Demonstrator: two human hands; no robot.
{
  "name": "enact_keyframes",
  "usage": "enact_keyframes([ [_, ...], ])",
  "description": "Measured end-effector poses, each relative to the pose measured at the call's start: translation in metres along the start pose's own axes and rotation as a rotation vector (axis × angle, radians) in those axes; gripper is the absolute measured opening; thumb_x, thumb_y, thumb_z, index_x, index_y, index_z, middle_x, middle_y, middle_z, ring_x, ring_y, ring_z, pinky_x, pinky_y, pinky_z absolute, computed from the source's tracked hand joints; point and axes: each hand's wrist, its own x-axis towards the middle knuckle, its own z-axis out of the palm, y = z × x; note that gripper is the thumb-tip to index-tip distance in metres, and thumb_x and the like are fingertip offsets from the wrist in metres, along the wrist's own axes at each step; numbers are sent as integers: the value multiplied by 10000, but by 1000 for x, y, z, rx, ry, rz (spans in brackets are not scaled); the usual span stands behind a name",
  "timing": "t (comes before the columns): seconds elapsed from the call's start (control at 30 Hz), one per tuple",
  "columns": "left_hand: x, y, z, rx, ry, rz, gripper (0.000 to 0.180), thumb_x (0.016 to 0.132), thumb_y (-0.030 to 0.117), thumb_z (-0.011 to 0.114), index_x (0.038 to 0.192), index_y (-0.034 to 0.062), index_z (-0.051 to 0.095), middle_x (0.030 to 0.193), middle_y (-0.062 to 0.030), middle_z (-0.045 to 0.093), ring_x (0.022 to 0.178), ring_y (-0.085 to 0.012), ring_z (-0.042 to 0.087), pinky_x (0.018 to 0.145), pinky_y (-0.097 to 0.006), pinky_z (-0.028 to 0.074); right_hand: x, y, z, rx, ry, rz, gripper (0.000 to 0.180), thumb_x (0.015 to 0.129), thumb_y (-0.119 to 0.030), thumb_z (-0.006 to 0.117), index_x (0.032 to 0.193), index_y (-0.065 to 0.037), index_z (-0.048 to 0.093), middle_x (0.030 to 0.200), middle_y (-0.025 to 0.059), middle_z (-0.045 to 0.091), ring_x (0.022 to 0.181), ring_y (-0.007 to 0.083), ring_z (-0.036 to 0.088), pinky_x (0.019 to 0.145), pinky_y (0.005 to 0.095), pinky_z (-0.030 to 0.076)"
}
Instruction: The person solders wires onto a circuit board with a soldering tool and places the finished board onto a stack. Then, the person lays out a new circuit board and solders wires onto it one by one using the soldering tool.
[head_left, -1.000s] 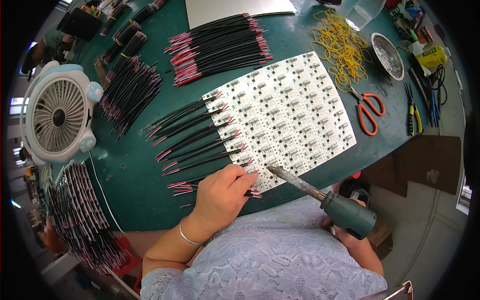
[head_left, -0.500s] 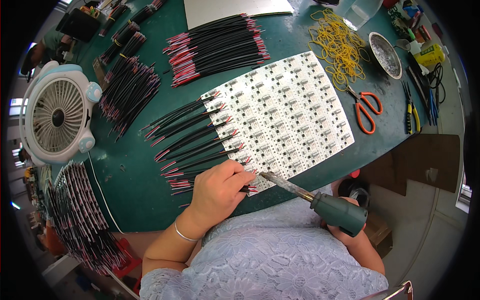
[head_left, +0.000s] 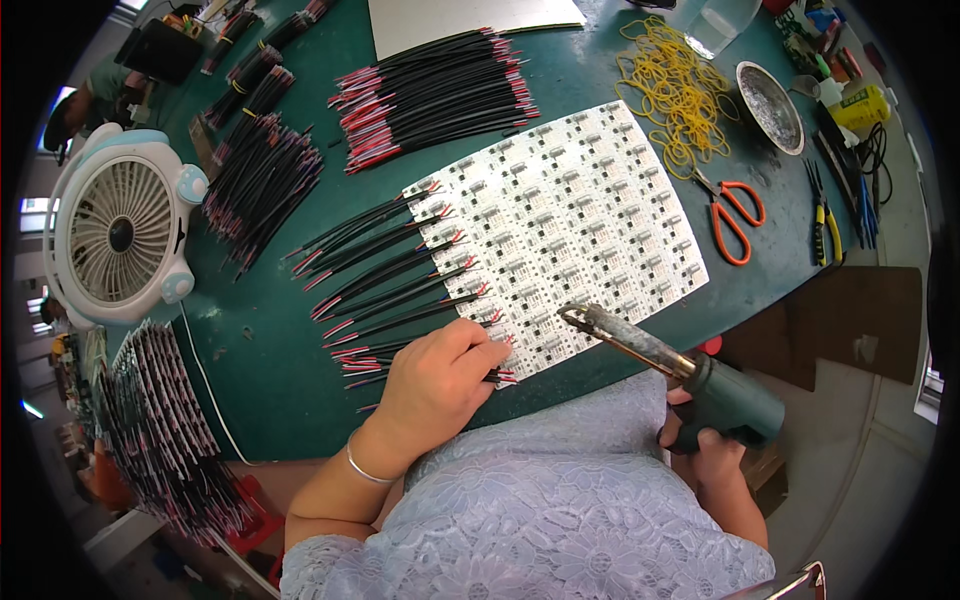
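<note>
A white panel of small circuit boards [head_left: 535, 185] lies on the bench in front of me. Short black cables [head_left: 365, 255] with bared red and white ends reach onto its left edge in a row. At the panel's lower left corner, my left hand [head_left: 435, 375] is closed in a pinch on a cable, whose held part the fingers cover. My right hand [head_left: 715, 455] grips the handle of a green soldering gun [head_left: 740, 408]. The gun's metal tip hovers over the lower part of the panel, apart from my left fingers.
Behind the panel lies a pile of black cables [head_left: 435, 100], with more bundles [head_left: 262, 185] to its left. A white fan [head_left: 115, 230] stands at the left. On the right are yellow rubber bands [head_left: 670, 85], a metal bowl [head_left: 770, 108], orange-handled scissors [head_left: 735, 220] and pliers [head_left: 825, 220].
The soldering gun has moved right, its tip away from my left fingers, and my right hand with it. My left hand keeps its place at the panel's corner.
</note>
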Motion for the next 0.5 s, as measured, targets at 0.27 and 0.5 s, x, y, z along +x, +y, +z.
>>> enact_keyframes([
  [0.27,-9,-7,-6,-66,181,128,288,628,-14,701,900,47,628,930,-108,610,757,-259,605,636,-353,503,-7,0,2,30,-3,26,676,814,-341,709,1299,49,445,1077,191,647,606,205,621,539,307,515],
  [0.5,-20,19,0,177,156,153,286,604,1,693,875,65,627,841,-73,603,666,-251,591,563,-362,458,-8,-4,3,44,-42,5,570,812,-292,713,1224,45,510,979,136,648,618,190,621,559,300,516],
])
